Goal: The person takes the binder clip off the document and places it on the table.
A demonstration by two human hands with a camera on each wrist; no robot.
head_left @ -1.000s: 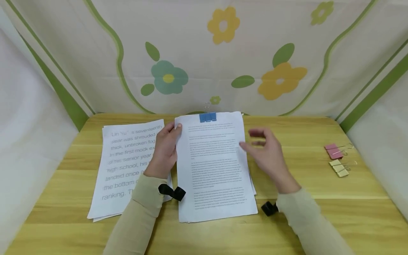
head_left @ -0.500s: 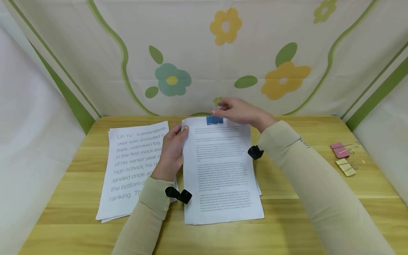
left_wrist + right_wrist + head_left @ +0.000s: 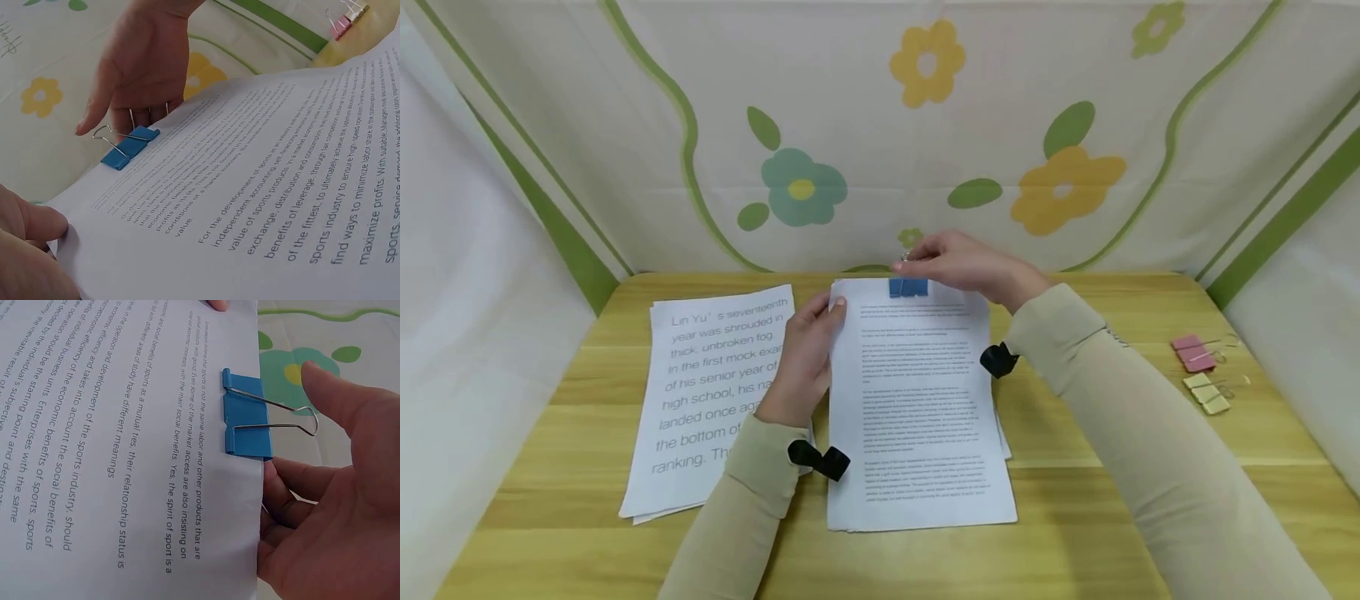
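Note:
A stack of printed sheets (image 3: 925, 400) has a blue binder clip (image 3: 908, 287) on its top edge. My left hand (image 3: 801, 354) grips the stack's left edge near the top, thumb on the front. My right hand (image 3: 958, 265) is at the clip, above the top edge. In the right wrist view, the thumb stands apart from the wire handle (image 3: 309, 419) of the clip, while the fingers reach behind the clip and paper, partly hidden. The left wrist view shows the same gap between thumb and handle.
To the left lies another stack of large-print sheets (image 3: 707, 400), partly under the left arm. A pink binder clip (image 3: 1193, 353) and a yellow binder clip (image 3: 1207, 393) lie at the right of the wooden table (image 3: 1075, 533). A flower-patterned cloth (image 3: 865, 108) stands behind.
My right hand has moved from beside the stack's right edge up to the blue clip at the top. The left hand keeps its grip on the left edge.

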